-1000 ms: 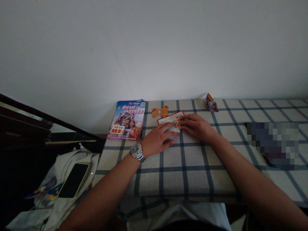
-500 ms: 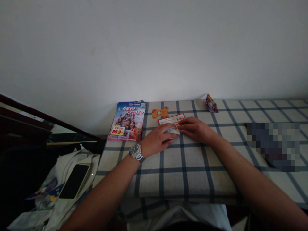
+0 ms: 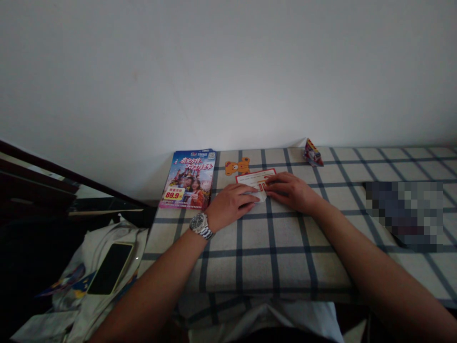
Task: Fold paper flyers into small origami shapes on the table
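Observation:
A white paper slip with red print [image 3: 254,179] lies on the checked tablecloth [image 3: 278,238] near the wall. My left hand [image 3: 230,204], a metal watch on its wrist, rests on the slip's near left part with fingers curled onto a folded edge. On the slip's right side, my right hand [image 3: 291,191] lies with its fingers pressed flat on the paper. Both hands meet over the slip's near edge, hiding that part.
A stack of colourful flyers [image 3: 189,179] lies left of the slip, an orange bear cutout [image 3: 237,166] behind it, a folded paper shape [image 3: 313,153] by the wall. A blurred dark patch [image 3: 405,214] is at right. A phone [image 3: 110,268] lies on cloth off the table's left edge.
Both hands have shifted slightly on the slip, the left fingers drawing closer to the fold. The slip itself has barely moved.

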A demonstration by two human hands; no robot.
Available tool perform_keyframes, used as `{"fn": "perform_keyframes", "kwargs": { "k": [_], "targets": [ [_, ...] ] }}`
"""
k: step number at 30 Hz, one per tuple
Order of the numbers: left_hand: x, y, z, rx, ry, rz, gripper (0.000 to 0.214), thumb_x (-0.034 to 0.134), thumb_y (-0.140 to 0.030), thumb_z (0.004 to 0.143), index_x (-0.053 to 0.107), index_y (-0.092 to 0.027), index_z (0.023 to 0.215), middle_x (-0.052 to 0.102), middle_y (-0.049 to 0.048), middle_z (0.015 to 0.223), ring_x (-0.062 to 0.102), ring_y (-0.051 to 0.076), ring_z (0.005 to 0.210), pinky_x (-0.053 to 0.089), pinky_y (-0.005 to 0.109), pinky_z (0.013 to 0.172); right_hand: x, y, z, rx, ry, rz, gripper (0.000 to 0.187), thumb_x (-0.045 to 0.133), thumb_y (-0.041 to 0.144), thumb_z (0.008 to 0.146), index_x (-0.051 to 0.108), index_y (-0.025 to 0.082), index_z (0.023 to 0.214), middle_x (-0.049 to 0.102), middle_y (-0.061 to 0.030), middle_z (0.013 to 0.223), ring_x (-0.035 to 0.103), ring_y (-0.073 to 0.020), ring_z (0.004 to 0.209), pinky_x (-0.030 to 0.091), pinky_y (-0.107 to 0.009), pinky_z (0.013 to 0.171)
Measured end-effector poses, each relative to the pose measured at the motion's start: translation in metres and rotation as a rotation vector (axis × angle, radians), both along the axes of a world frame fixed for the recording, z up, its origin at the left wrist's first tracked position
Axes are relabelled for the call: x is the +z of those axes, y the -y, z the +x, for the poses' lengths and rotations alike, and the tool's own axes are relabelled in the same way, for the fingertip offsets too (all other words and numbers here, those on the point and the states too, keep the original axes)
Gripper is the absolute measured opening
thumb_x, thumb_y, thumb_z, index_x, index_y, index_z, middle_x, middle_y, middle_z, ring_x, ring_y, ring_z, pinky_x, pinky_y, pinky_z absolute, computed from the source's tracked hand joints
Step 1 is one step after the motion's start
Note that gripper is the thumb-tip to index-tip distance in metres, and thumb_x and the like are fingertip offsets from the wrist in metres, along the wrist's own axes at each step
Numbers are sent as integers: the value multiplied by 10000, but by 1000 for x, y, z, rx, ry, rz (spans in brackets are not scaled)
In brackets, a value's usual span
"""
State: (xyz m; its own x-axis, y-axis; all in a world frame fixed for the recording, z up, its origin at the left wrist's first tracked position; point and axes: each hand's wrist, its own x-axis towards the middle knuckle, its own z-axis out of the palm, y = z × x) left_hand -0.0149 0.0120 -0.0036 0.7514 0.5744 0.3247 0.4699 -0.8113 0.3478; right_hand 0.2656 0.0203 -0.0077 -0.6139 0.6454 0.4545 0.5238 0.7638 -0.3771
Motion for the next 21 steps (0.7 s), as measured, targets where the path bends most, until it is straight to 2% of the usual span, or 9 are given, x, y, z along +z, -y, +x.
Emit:
{"fn": "perform_keyframes", "kwargs": {
  "k": [13, 21],
  "targets": [
    [-2, -1, 0, -10, 44, -28, 155, 627, -257, 1021, 747, -262, 1119, 704, 35, 1303, 653, 217, 1203, 503, 446, 1088, 3, 3, -3, 20, 28, 75, 230, 669, 297, 985, 754, 248, 1193, 746, -96, 1251, 681, -292, 1180, 559, -522, 1028],
    [-1, 0, 2, 26, 74, -33, 146, 621, -269, 1026, 738, -250, 1112, 730, 37, 1244, 675, 213, 1157, 519, 444, 1054, -2, 2, -3, 49, 23, 6, 280, 684, 301, 975, 746, 265, 1245, 735, -106, 1291, 695, -293, 1204, 568, -515, 1051]
  ]
}}
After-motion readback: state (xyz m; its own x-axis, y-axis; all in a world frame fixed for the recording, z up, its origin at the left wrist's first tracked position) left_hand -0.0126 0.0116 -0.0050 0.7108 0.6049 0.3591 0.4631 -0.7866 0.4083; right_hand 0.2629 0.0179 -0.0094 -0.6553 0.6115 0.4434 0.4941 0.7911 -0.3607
